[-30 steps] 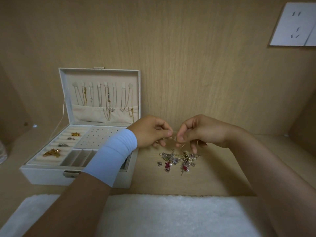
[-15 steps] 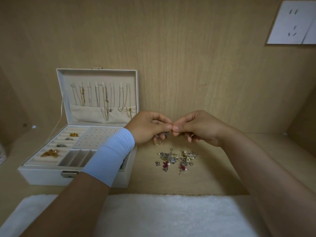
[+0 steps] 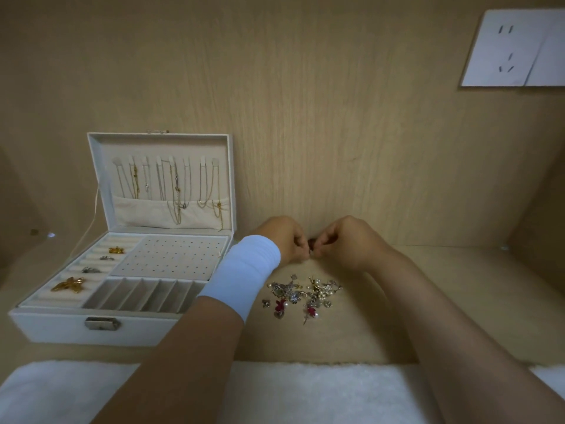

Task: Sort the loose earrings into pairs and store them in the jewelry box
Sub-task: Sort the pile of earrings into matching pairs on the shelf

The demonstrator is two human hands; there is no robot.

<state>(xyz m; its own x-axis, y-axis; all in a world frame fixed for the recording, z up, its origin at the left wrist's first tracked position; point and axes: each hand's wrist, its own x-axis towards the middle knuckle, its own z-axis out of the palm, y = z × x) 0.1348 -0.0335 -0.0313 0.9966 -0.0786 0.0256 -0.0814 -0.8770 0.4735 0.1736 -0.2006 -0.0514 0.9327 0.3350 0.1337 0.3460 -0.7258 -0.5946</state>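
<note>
My left hand (image 3: 286, 240) and my right hand (image 3: 345, 241) meet fingertip to fingertip above the wooden shelf, both pinched on one small dark earring (image 3: 312, 243) between them. Just below the hands lies a pile of loose earrings (image 3: 302, 293), silver, pearl and red pieces tangled together. The white jewelry box (image 3: 61, 327) stands open at the left, its dotted earring panel (image 3: 171, 255) bare. Rings and gold brooches sit in its ring rolls (image 3: 91, 270). Necklaces hang inside the raised lid (image 3: 165, 185).
A row of narrow slots (image 3: 143, 293) runs along the box's front. A white fluffy towel (image 3: 305, 393) covers the near edge. The wooden back wall stands right behind my hands, with a white wall socket (image 3: 513, 47) at upper right. A white cord (image 3: 88, 221) hangs left of the box.
Both hands have lifted off the earring pile and moved back toward the wall, closing their fingertips together on a small earring. The view has tilted slightly.
</note>
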